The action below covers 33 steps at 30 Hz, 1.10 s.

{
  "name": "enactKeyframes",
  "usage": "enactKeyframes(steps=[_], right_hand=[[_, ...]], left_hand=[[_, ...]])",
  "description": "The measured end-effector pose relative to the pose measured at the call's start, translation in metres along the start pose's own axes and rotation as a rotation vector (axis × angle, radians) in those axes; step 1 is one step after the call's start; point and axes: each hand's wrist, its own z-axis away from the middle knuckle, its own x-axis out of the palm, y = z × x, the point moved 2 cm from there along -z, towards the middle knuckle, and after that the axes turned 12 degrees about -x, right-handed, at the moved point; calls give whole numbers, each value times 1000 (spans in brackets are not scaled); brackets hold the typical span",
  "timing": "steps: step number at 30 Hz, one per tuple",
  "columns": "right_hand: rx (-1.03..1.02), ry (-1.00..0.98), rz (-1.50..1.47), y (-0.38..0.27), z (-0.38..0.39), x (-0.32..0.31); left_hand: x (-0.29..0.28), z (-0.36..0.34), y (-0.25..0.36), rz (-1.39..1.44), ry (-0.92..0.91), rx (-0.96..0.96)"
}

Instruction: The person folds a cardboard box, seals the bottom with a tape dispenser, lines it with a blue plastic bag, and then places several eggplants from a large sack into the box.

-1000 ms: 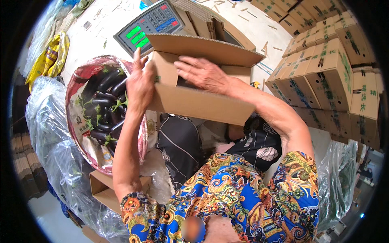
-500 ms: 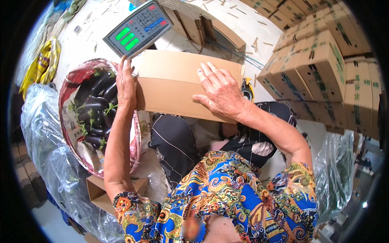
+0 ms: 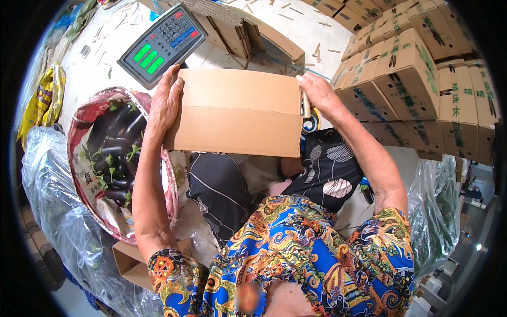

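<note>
Between both hands, the plain cardboard box (image 3: 237,111) is lying with its long axis left to right, the left hand (image 3: 165,103) and right hand (image 3: 317,91) clasping opposite ends below the scale display (image 3: 161,43).

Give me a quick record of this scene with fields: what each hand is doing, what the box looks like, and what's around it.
left hand: flat against the left end of the cardboard box
right hand: gripping the box's right end
box: plain brown, closed, held level between both hands
behind box: weighing scale display with green digits and keypad
left of box: sack of dark eggplants, open at the top
right of box: stacked cartons with green print
</note>
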Motion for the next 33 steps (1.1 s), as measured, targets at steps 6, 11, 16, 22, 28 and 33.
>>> enactKeyframes(steps=[6, 11, 16, 22, 28, 33], right_hand=[[-77, 308, 357, -4, -26, -78], [-454, 282, 631, -40, -14, -38], [-664, 64, 737, -80, 5, 72], [-662, 14, 700, -82, 3, 73], [-638, -35, 687, -83, 5, 67], [-642, -44, 699, -88, 5, 66]], left_hand=[[-3, 1, -9, -9, 41, 53], [-3, 3, -10, 15, 55, 72], [0, 0, -13, 97, -14, 55], [-20, -5, -28, 627, -360, -163], [-3, -15, -17, 653, -327, -200], [-6, -2, -18, 625, -345, -254]])
